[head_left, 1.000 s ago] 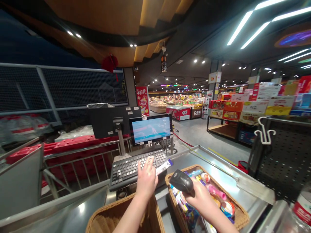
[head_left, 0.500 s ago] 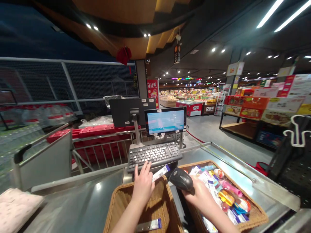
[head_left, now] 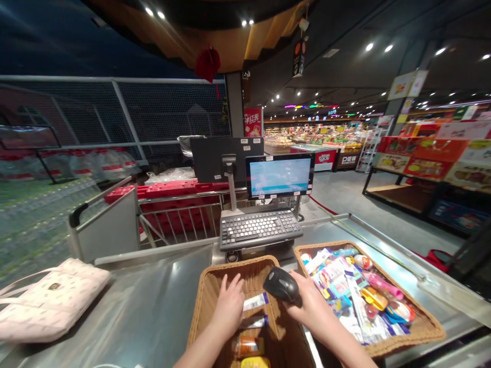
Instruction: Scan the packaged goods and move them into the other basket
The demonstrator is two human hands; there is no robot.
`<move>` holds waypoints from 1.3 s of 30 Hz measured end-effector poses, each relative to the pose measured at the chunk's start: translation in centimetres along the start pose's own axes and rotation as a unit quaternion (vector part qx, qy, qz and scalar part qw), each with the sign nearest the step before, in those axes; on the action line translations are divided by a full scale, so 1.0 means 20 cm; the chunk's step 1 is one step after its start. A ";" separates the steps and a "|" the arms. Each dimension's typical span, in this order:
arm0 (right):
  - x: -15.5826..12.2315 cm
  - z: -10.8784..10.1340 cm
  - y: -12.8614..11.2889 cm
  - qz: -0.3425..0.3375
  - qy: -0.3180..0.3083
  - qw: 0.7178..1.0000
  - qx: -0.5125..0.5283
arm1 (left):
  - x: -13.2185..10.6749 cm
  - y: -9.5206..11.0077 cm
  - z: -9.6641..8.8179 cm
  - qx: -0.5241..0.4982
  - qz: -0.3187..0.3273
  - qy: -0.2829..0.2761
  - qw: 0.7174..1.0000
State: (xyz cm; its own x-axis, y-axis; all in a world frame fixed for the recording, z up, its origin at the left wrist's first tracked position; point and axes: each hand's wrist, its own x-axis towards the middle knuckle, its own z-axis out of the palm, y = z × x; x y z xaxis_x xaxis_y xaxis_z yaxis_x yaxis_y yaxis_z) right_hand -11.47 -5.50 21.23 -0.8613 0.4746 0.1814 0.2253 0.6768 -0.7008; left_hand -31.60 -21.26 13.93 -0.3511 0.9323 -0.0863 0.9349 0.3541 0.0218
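Note:
My left hand (head_left: 229,305) reaches over the left wicker basket (head_left: 197,301), its fingers spread. A slim white packet with a dark blue end (head_left: 253,302) lies just right of that hand; whether the thumb still touches it is unclear. Below it in the same basket are another such packet (head_left: 256,322), an orange-brown item (head_left: 249,346) and a yellow item (head_left: 255,362). A black handheld barcode scanner (head_left: 282,284) is gripped in my right hand (head_left: 307,301), between the two baskets. The right wicker basket (head_left: 431,324) is full of mixed packets and colourful plastic items.
Behind the baskets stand a keyboard (head_left: 261,227) and a lit screen (head_left: 280,175). A pale patterned handbag (head_left: 57,301) rests on the metal counter (head_left: 153,306) at left. Beyond are a metal rail with a grey panel (head_left: 109,225) and, at right, stacked boxes (head_left: 433,153).
My left hand has moved from near the keyboard down over the left basket, its packet now lower beside it. My view has shifted left and down, showing more of the handbag and baskets.

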 end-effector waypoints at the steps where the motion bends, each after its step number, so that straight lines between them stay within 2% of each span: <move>1: 0.00 0.02 0.01 0.004 -0.002 1.000 -0.001 | 0.01 0.00 0.03 0.003 0.004 -0.025 1.000; 4: -0.01 0.04 0.03 0.004 -0.004 1.000 0.004 | 0.02 0.00 0.11 0.009 0.015 -0.081 0.997; 8: -0.04 0.02 0.03 0.011 0.002 1.000 0.005 | 0.03 0.01 0.19 0.023 0.026 -0.122 0.992; 11: -0.07 -0.04 0.02 0.022 0.021 1.000 0.000 | 0.05 0.03 0.21 0.033 0.024 -0.134 0.990; 13: -0.10 -0.09 0.03 0.020 0.028 0.999 0.003 | 0.09 0.06 0.19 0.034 0.019 -0.133 0.990; 16: -0.13 -0.18 0.08 0.033 0.050 0.998 -0.001 | 0.19 0.16 0.09 0.020 0.020 -0.091 0.995; 19: -0.18 -0.27 0.17 0.052 0.082 0.995 -0.027 | 0.32 0.31 -0.06 -0.010 0.055 -0.011 0.998; 22: -0.21 -0.38 0.27 0.070 0.122 0.989 -0.043 | 0.45 0.51 -0.19 -0.071 0.107 0.128 0.983; 24: -0.24 -0.46 0.33 0.086 0.148 0.984 -0.053 | 0.53 0.64 -0.23 -0.073 0.137 0.180 0.971; 27: -0.27 -0.58 0.42 0.103 0.182 0.975 -0.075 | 0.64 0.82 -0.22 -0.067 0.155 0.183 0.968; 31: -0.29 -0.70 0.51 0.127 0.223 0.963 -0.088 | 0.78 0.99 -0.16 -0.063 0.102 0.144 0.982; 34: -0.29 -0.77 0.56 0.139 0.228 0.961 -0.078 | 0.86 1.05 -0.12 -0.046 0.069 0.128 0.988; 39: -0.27 -0.82 0.62 0.139 0.234 0.961 -0.048 | 0.91 1.06 -0.10 -0.049 0.064 0.137 0.987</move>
State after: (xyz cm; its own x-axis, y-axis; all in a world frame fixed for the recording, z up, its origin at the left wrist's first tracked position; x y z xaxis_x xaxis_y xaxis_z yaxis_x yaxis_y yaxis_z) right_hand 3.48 9.57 22.89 -0.4685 0.8301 0.3023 0.4770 0.5257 -0.7044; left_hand -18.35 3.42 14.89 -0.2441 0.9498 0.1958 0.9677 0.2255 0.1127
